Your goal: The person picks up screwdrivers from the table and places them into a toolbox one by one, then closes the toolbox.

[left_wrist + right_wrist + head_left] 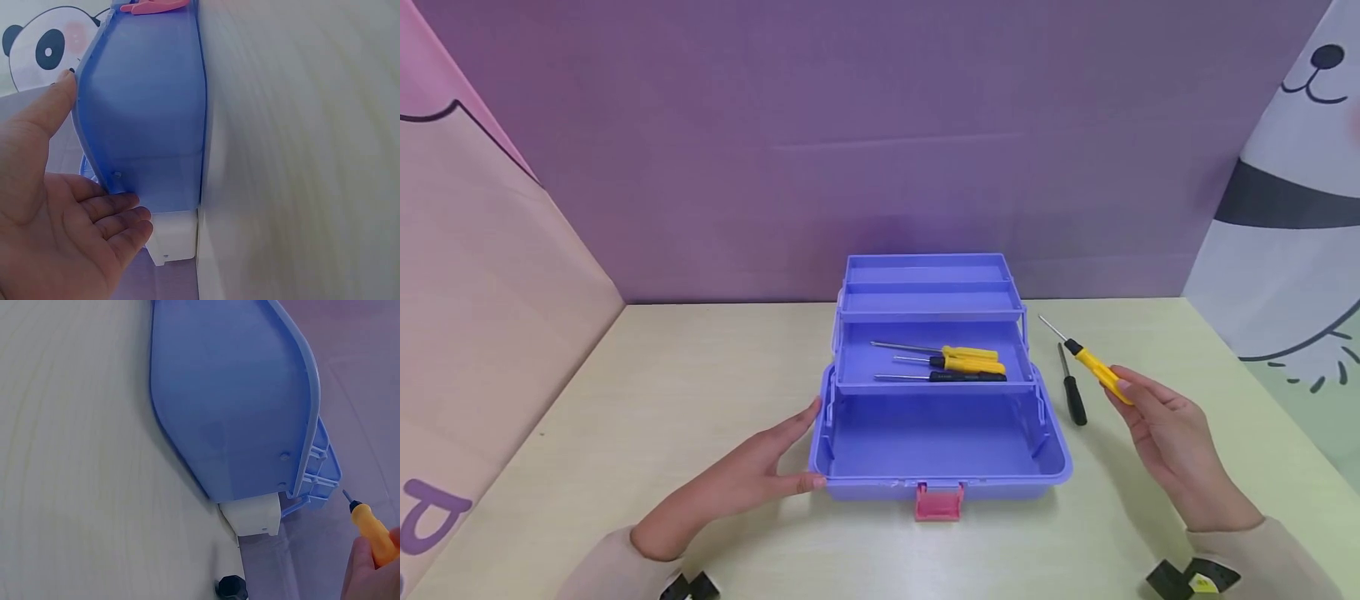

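Yellow screwdriver aloft, right of the open toolbox

Right-hand grip: pinching the yellow screwdriver by the rear of its handle, thumb against fingers. Tool raised off the pale surface, clear of the box; black collar, slim shaft tilted up and toward the toolbox.

Left-hand grip: spread, unclenched. Thumb touches the front left corner of the toolbox, fingers on its left side.

Toolbox blue-violet, trays stepped up toward the back. Middle tray carries three screwdrivers, roughly parallel, tips to the left: all-yellow handle rearmost, yellow handle with black collar next, black handle nearest the front. Pink latch hangs at the front edge.

Black screwdriver lies on the surface, just beside the box's right side, tip pointing away from the person. Purple backdrop behind.
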